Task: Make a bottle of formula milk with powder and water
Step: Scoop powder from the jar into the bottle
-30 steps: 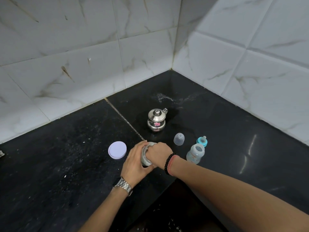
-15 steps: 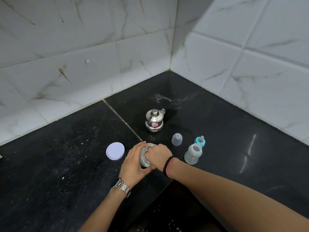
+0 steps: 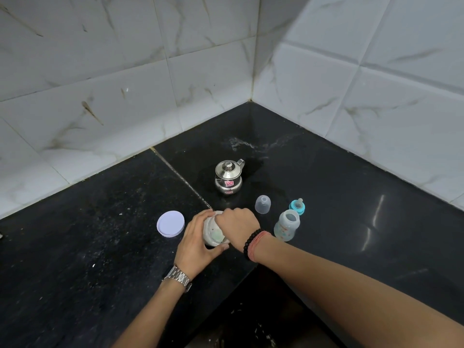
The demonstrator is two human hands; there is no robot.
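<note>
The left hand (image 3: 198, 244) wraps round the open jar (image 3: 213, 234) near the table's (image 3: 75, 259) front edge; the right hand (image 3: 237, 226), fingers curled, dips into it; the bottle (image 3: 287, 226) stands just right.

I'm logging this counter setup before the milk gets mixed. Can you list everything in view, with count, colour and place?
powder jar: one, pale, open, counter front, between the hands
jar lid: one, white, flat, left of jar
steel pot: one, silver, lidded, behind jar
clear cap: one, translucent, right of jar
teat ring: one, teal, behind bottle
baby bottle: one, clear, open, right of jar
counter: one, black
left hand: holds jar's side; watch on wrist
right hand: over jar mouth, fingers curled; beads on wrist
</note>
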